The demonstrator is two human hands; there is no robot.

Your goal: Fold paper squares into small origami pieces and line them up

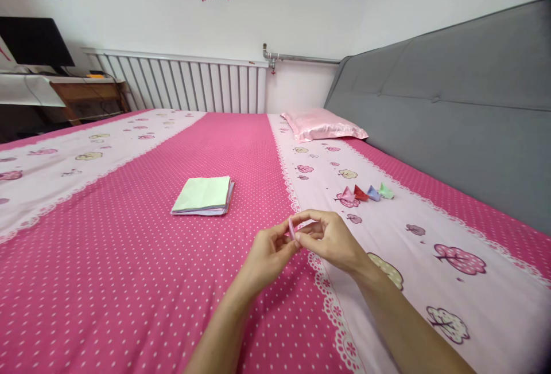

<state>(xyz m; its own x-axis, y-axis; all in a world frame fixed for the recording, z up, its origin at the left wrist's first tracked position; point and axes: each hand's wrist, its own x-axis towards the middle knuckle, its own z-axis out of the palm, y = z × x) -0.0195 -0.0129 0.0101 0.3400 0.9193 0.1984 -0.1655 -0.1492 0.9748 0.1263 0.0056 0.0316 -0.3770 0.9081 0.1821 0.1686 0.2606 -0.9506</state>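
Note:
A small folded piece of pink paper (291,229) is pinched between my two hands, seen nearly edge-on above the bed. My left hand (269,250) grips it from the left side, fingers closed. From the right, my right hand (325,239) holds its top and lower edge between finger and thumb. Beyond my hands, to the left, lies a stack of square paper sheets (203,193) with a pale green one on top. Several small folded paper shapes (360,193) in pink, red, blue and green stand in a row to the right.
The bed has a pink dotted cover (142,259) with light printed bands. A pink pillow (322,124) lies at the far right, near a grey padded headboard (447,93). Behind are a white radiator (185,81) and a desk with a monitor (37,44).

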